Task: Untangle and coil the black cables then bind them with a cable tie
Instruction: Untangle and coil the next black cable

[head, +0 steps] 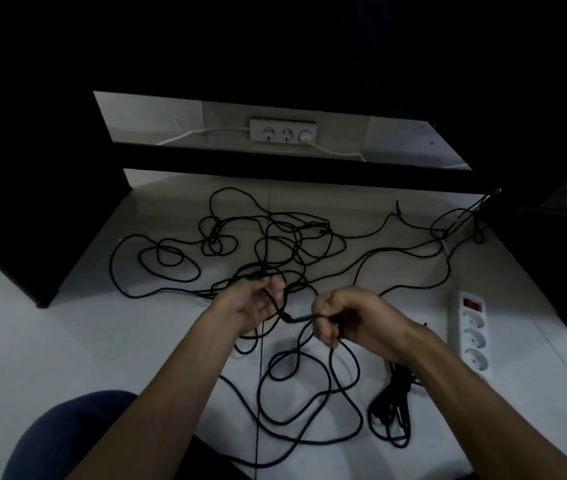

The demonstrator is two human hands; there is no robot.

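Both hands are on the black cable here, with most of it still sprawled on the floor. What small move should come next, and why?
Probably draw the right hand away from the left hand, feeding the black cable through to free one strand. Both hands hold it between them, while tangled loops cover the floor ahead and below; nothing is coiled yet.

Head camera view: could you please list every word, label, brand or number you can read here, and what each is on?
None can be read.
White power strip: red switch, no legible marking.
Wall socket panel: no legible text.
Black cables and both hands: no print visible.
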